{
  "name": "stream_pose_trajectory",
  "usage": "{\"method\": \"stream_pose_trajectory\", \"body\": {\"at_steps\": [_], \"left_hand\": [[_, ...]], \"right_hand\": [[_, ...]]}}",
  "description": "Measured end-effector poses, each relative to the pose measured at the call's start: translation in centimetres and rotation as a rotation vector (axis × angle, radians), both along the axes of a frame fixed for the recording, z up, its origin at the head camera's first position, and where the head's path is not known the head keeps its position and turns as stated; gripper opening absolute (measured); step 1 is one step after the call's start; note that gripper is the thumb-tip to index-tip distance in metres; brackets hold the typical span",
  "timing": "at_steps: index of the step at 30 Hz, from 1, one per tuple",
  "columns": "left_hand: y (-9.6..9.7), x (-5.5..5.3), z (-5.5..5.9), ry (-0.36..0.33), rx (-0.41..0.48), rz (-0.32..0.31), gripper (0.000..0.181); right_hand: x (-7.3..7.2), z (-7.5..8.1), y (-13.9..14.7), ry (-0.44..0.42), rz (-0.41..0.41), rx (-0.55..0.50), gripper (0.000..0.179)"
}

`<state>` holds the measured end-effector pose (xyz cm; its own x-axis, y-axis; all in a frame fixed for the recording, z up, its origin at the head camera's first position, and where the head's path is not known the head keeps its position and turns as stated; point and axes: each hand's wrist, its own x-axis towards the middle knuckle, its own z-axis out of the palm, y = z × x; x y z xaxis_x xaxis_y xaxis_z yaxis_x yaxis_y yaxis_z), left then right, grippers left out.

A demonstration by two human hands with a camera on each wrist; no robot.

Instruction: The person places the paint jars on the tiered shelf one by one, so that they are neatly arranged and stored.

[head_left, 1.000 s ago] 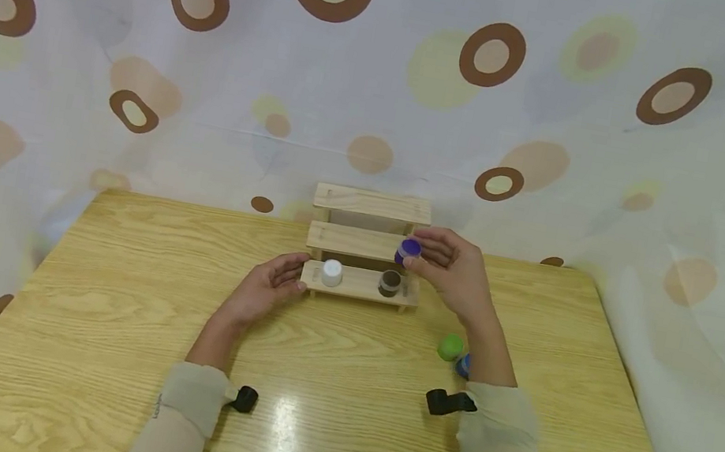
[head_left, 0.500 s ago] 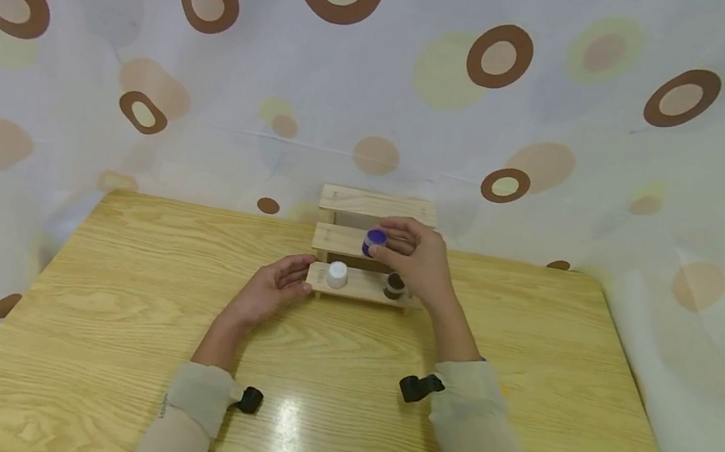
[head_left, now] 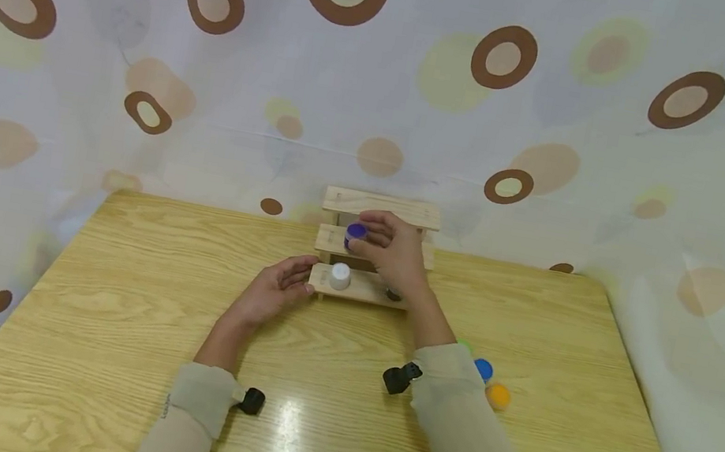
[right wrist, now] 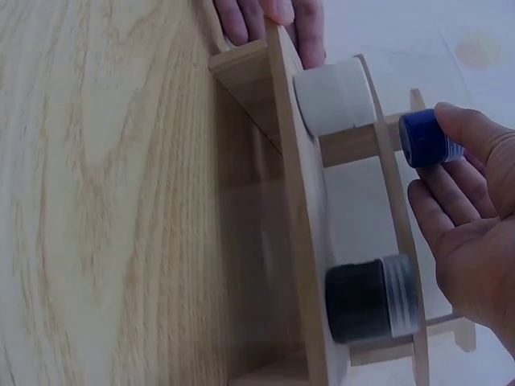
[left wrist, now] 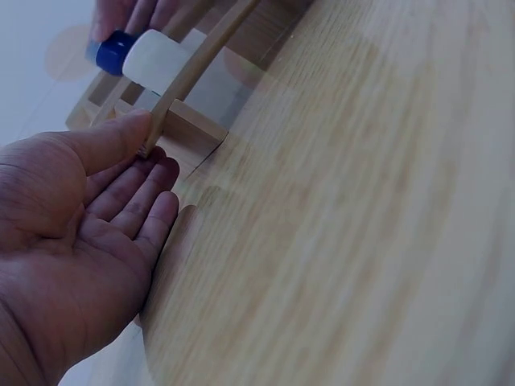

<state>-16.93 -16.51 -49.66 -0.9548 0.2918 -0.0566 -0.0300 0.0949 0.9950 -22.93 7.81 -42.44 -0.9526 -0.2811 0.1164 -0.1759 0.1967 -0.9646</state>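
A small wooden three-step rack [head_left: 383,207] stands at the back of the table. My left hand [head_left: 269,295] holds the left end of its lowest step, thumb and fingertips on the plank's end. With thumb and fingers, my right hand [head_left: 395,254] pinches a small purple-blue paint jar [right wrist: 424,138] over the left part of the middle step. On the lowest step, a white jar [head_left: 340,277] sits toward the left. A dark jar [right wrist: 358,301] with a clear band is at the right of that step, mostly hidden behind my right hand in the head view.
Right of my right forearm, a blue jar [head_left: 483,369] and an orange one [head_left: 499,397] lie on the wooden table [head_left: 127,299]. A green one [head_left: 464,347] peeks out beside the sleeve. A patterned curtain [head_left: 226,91] hangs behind the rack.
My right hand has carried the purple-blue jar leftward along the middle step, from its right end to its left part. My left hand has stayed at the rack's end.
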Motion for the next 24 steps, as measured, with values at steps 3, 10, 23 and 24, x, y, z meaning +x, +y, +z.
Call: {"method": "stream_pose_trajectory", "body": {"at_steps": [3,10,23,24], "left_hand": [[0.0,0.0,-0.2,0.0,-0.003,-0.003,0.056],[0.1,0.2,-0.3,-0.011,0.005,0.006,0.055],[0.2,-0.1,-0.1,0.002,0.003,0.003,0.056],[0.2,-0.1,-0.1,0.001,0.003,0.004,0.056]], "right_hand": [[0.0,-0.2,-0.6,0.005,0.004,0.006,0.052],[0.0,-0.6,-1.1,0.036,-0.005,-0.013,0.05],[-0.1,-0.6,-1.5,0.06,-0.025,0.024,0.05],[-0.1,-0.6,-1.5,0.063,-0.028,0.03,0.05]]}}
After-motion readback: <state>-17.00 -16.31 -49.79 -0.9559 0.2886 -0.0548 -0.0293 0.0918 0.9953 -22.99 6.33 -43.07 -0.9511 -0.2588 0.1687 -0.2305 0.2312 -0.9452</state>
